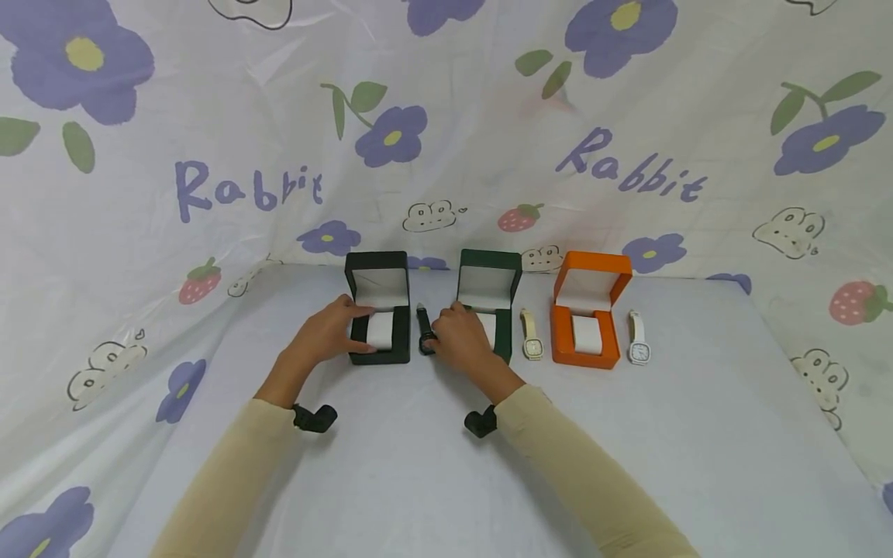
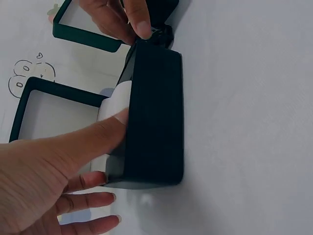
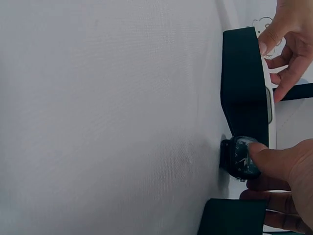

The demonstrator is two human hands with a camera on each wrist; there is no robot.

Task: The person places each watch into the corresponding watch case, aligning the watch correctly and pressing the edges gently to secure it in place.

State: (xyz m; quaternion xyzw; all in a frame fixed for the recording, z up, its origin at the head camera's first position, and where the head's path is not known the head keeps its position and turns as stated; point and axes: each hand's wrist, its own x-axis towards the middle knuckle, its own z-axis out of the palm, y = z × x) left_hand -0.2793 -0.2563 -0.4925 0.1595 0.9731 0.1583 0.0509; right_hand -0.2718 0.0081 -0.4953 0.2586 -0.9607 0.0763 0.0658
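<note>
My left hand [image 1: 324, 329] reaches over the left side of the open dark watch box [image 1: 401, 341], with its thumb against the white cushion [image 1: 380, 329] and the fingers spread. In the left wrist view the thumb lies just inside the front wall of the box, while the other fingers extend past its side. My right hand [image 1: 462, 338] pinches a black wristwatch [image 1: 423, 324] to the right of that box. In the right wrist view the thumb rests on the dark dial [image 3: 243, 159]; its strap is partly hidden.
An open green watch box [image 1: 504, 341] stands partly behind the right hand. Further right are a cream wristwatch [image 1: 532, 341], an open orange watch box [image 1: 607, 349] with a white cushion [image 1: 587, 335], and a white wristwatch [image 1: 638, 345]. A patterned cloth [image 1: 432, 178] hangs behind the table.
</note>
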